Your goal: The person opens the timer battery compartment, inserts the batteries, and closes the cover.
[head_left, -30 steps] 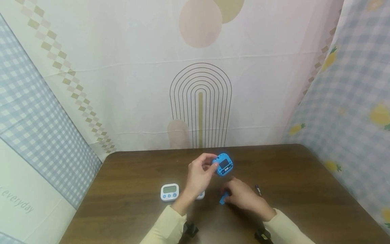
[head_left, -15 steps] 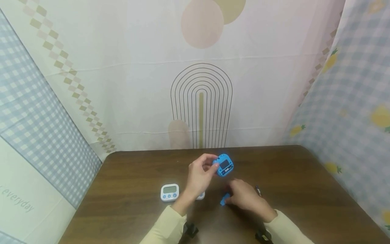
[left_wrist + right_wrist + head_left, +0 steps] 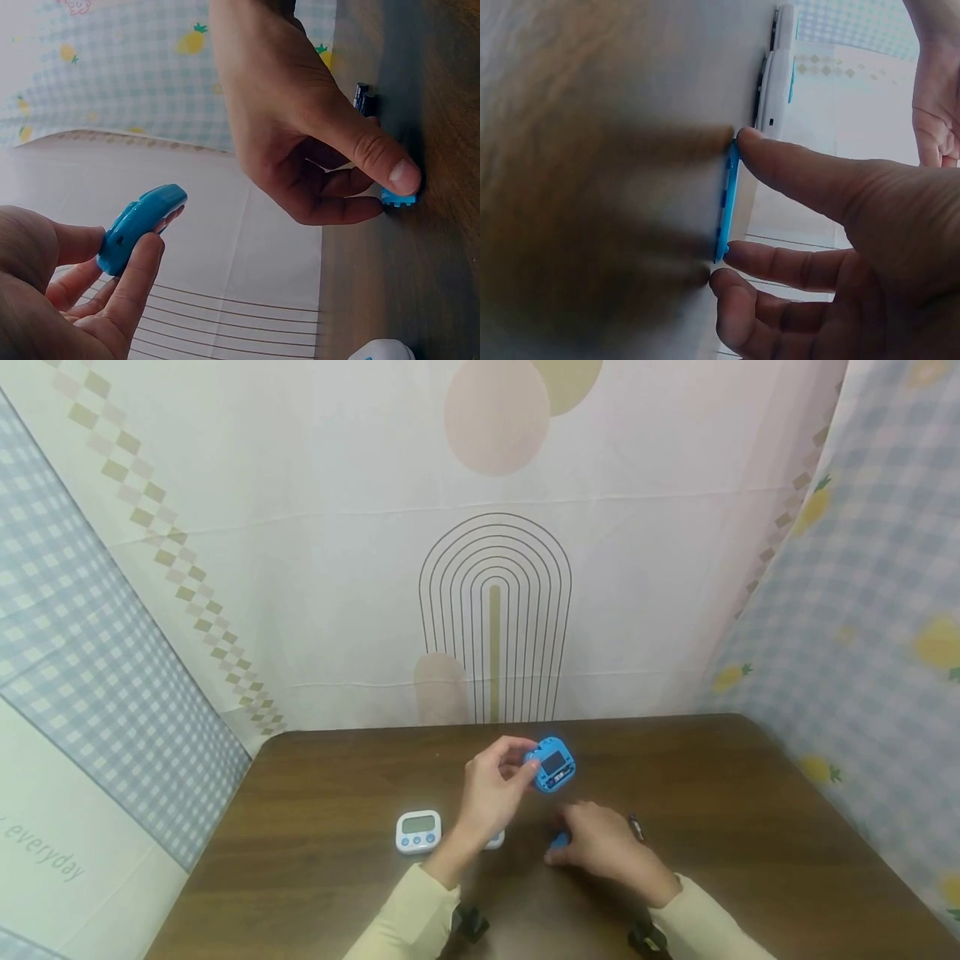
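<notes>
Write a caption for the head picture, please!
Left hand holds a blue gadget; right hand pinches a blue piece.

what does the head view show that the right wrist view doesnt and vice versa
Only head: the blue timer, its battery slot open, and a loose battery. Only right wrist: the blue cover edge-on along its length, thumb at one end, finger at the other. Both: right hand, left hand, white timers, table, and at least part of that cover.

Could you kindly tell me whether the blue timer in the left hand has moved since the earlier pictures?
No: in the head view, the blue timer shows no clear shift against the arch printed on the wall cloth.
</notes>
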Tool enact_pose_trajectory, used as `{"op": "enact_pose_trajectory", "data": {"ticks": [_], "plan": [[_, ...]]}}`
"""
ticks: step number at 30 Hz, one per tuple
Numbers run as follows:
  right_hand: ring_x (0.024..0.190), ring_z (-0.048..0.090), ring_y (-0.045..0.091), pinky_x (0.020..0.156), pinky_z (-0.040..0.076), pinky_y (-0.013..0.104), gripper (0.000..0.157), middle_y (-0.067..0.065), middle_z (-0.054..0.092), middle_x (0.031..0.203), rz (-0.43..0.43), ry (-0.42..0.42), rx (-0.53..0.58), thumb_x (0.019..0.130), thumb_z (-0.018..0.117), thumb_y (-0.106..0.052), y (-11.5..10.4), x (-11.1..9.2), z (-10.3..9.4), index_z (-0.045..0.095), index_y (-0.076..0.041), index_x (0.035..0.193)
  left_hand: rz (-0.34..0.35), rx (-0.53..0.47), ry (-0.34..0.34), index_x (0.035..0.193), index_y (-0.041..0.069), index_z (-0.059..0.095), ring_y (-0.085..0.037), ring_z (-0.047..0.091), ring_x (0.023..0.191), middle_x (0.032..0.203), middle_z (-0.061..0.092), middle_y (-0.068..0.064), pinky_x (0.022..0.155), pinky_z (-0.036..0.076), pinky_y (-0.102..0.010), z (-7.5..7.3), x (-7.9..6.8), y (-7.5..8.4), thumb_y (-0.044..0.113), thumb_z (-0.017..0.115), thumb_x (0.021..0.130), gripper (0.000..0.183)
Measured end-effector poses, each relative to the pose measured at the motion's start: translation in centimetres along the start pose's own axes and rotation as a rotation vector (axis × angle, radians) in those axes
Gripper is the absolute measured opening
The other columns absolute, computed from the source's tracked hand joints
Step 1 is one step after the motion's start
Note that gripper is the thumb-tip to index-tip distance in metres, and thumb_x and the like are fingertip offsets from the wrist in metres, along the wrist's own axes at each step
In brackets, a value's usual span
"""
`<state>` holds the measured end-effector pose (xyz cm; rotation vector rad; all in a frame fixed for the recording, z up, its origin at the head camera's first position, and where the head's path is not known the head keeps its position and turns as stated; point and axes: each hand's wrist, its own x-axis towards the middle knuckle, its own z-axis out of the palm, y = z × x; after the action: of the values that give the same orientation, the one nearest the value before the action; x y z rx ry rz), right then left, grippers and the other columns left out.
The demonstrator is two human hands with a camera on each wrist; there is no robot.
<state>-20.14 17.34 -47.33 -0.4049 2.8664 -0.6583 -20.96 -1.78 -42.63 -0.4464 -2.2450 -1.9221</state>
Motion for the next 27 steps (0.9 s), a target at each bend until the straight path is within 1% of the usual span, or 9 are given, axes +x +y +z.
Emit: {"op": "enact_pose_trajectory", "data": {"ticks": [7, 13, 21, 27], "plan": [[0.065, 0.053, 0.017, 0.058, 0.044, 0.033, 0.045, -0.002, 0.057, 0.073, 0.042, 0.014, -0.053, 0.072, 0.097, -0.043, 0.20, 0.09, -0.07, 0.068, -0.015, 0.091, -0.007, 0.005, -0.001, 0.121, 0.010, 0.073, -0.019, 0.076, 0.087, 0.105, 0.077, -0.011, 0.071, 0.065, -0.026, 0.11, 0.03, 0.07, 0.012, 0.073, 0.101, 0.020], [0.063, 0.053, 0.018, 0.056, 0.044, 0.033, 0.044, -0.001, 0.057, 0.070, 0.049, 0.004, -0.036, 0.072, 0.098, -0.041, 0.14, 0.10, -0.18, 0.067, -0.015, 0.087, -0.007, 0.006, 0.003, 0.121, 0.010, 0.073, -0.019, 0.076, 0.088, 0.106, 0.077, -0.011, 0.071, 0.065, -0.026, 0.11, 0.00, 0.14, 0.012, 0.073, 0.101, 0.020], [0.062, 0.055, 0.019, 0.056, 0.044, 0.033, 0.040, 0.000, 0.059, 0.070, 0.046, -0.047, 0.002, 0.072, 0.098, -0.037, 0.08, 0.15, -0.34, 0.066, -0.016, 0.081, -0.018, 0.011, -0.002, 0.121, 0.012, 0.073, -0.019, 0.076, 0.088, 0.107, 0.076, -0.010, 0.072, 0.065, -0.027, 0.15, -0.13, 0.07, 0.014, 0.073, 0.101, 0.020], [0.063, 0.055, 0.018, 0.056, 0.044, 0.033, 0.039, -0.001, 0.059, 0.070, 0.033, -0.043, 0.020, 0.072, 0.099, -0.033, 0.15, 0.08, -0.23, 0.064, -0.016, 0.080, -0.014, 0.008, 0.001, 0.120, 0.011, 0.073, -0.018, 0.076, 0.087, 0.106, 0.077, -0.011, 0.071, 0.065, -0.026, 0.19, -0.10, 0.12, 0.013, 0.073, 0.101, 0.020]]}}
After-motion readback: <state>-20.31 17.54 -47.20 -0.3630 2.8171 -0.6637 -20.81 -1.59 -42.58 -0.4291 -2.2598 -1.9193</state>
